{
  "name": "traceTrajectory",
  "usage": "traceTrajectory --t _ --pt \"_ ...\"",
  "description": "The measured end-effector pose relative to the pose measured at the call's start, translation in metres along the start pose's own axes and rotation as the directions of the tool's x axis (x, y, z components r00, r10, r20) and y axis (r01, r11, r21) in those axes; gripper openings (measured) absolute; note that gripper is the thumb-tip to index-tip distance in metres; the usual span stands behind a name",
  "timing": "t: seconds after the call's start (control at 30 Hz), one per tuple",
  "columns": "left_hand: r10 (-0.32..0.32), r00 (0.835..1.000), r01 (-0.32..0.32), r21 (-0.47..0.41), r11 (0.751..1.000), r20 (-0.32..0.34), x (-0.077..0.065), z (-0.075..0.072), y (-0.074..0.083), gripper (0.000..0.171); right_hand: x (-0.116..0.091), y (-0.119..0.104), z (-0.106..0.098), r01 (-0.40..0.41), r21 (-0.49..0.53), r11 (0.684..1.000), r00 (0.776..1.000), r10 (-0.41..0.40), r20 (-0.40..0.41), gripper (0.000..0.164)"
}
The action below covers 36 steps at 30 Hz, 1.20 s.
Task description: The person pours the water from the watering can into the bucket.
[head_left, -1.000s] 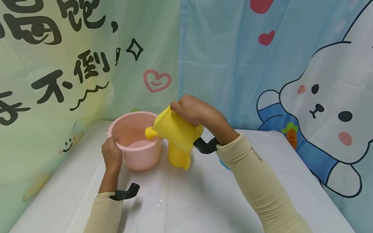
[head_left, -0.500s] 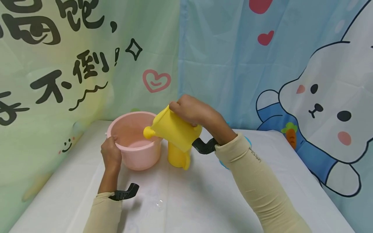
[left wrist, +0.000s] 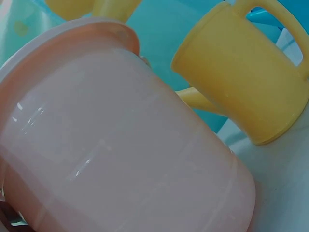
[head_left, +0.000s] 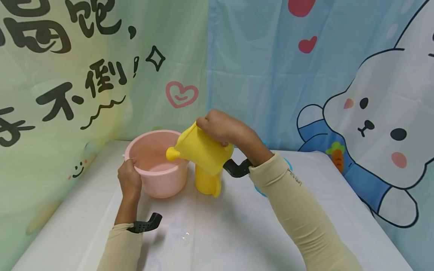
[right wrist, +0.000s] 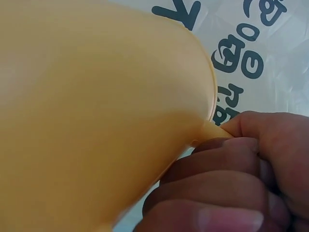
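My right hand (head_left: pixel 225 128) grips the handle of a yellow watering can (head_left: pixel 201 150), its fingers curled round it in the right wrist view. That can is tilted to the left, and its round spout head hangs over the mouth of a pink bucket (head_left: pixel 165 184). On the bucket's left side, my left hand (head_left: pixel 130 178) holds the rim. Right of the bucket, a second yellow watering can (left wrist: pixel 246 77) stands upright on the table, partly hidden by the tilted one in the head view. Whether water flows from the spout cannot be made out.
Behind the right forearm, a blue rim (head_left: pixel 260 191) of some mostly hidden object shows. A few clear drops (head_left: pixel 185 236) lie on the white table (head_left: pixel 210 241). Printed cloth (head_left: pixel 244 75) hangs behind the table and along its left side.
The right hand and the tilted watering can have shifted very slightly left. The left hand and the bucket stay almost still.
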<state>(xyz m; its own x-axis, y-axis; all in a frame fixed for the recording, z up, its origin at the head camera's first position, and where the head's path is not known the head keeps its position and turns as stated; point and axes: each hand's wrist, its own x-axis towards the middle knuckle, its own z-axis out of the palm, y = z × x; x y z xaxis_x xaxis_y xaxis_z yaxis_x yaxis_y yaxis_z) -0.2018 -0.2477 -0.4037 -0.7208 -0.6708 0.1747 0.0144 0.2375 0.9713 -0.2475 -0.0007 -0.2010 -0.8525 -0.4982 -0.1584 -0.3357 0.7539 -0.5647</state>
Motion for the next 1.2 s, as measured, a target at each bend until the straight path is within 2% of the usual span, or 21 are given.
traceTrajectory --t 0.5,1.2 --pt "-0.004 1.000 0.004 0.001 1.000 -0.017 0.0011 -0.0001 0.0006 0.056 0.0002 0.0010 0.0009 0.014 0.029 0.999 1.000 -0.014 -0.002 0.037" --pt "-0.016 1.000 0.016 -0.008 1.000 0.002 0.0018 0.0014 -0.0007 0.057 0.0024 0.0033 0.0019 0.021 0.011 1.000 1.000 -0.021 0.001 0.040"
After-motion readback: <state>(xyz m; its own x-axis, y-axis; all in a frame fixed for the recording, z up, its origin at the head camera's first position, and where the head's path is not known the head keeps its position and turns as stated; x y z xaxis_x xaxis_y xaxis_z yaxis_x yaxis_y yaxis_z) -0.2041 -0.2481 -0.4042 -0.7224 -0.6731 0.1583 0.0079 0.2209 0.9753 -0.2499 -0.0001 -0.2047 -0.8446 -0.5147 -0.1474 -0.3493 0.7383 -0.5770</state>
